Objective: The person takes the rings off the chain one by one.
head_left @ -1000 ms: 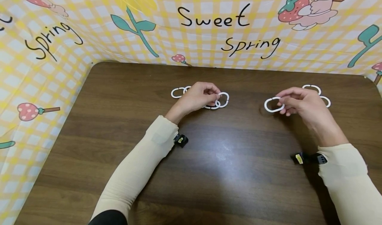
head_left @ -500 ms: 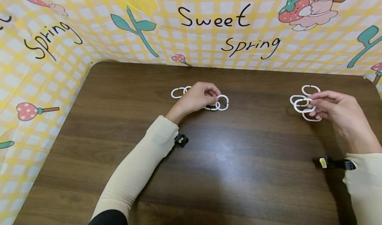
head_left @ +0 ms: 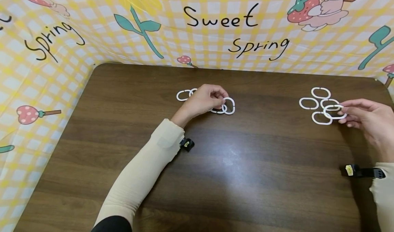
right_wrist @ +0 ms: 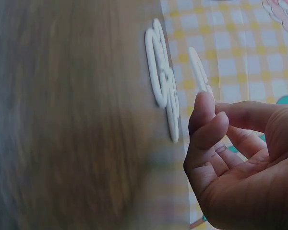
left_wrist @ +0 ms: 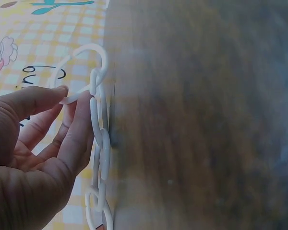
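Between thumb and fingers, my left hand point(head_left: 204, 99) pinches the end link point(head_left: 234, 106) of a white plastic chain. More joined links point(left_wrist: 105, 153) trail along the hand in the left wrist view. In the head view the hand covers the chain's middle, and its far link point(head_left: 177, 96) shows on the left. At the right, my right hand point(head_left: 370, 121) pinches one separate white oval link point(right_wrist: 198, 69), each such link having a small gap in its side. That link overlaps a group of loose links in the head view, but the right wrist view shows it apart from them.
Several loose white links point(head_left: 309, 108) lie close together on the brown wooden table point(head_left: 246, 177), near its back right. A yellow checked cloth point(head_left: 209, 51) hangs behind the table and along its left side. Each wrist carries a small black camera point(head_left: 187, 144).
My right hand has carried its link rightward, from left of the loose links to their right side, uncovering them. The left hand stays put; its end link tilts slightly.
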Demonstrator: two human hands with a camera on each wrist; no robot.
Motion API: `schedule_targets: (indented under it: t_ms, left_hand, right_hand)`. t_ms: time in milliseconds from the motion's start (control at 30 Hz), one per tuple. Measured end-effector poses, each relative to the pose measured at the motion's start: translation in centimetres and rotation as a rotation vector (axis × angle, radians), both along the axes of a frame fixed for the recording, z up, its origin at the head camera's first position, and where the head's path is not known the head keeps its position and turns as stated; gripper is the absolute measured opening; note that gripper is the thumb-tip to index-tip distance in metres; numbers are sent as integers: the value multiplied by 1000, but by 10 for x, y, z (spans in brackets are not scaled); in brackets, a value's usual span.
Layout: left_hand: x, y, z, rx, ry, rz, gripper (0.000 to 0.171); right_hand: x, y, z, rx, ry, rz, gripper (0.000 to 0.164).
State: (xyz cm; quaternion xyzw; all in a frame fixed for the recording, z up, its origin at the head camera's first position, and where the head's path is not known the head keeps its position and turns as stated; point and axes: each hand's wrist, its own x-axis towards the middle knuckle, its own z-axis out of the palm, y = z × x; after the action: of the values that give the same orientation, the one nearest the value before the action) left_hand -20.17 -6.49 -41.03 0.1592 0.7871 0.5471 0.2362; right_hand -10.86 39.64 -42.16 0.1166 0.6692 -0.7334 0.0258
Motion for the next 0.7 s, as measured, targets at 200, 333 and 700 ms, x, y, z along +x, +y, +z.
schedule_targets:
  t_ms: [200,333,700]
  left_hand:
    - [0,0,2,-25,16,4,15]
    - [0,0,2,-48,21,11,16]
    - [0,0,4,-108,43,-1,16]
  right_hand:
    - [2,12,-1,10,-9,-32,44]
    - [4,16,-2,9,-20,-39,49]
    - [5,22,-6,94,-73,-48,54]
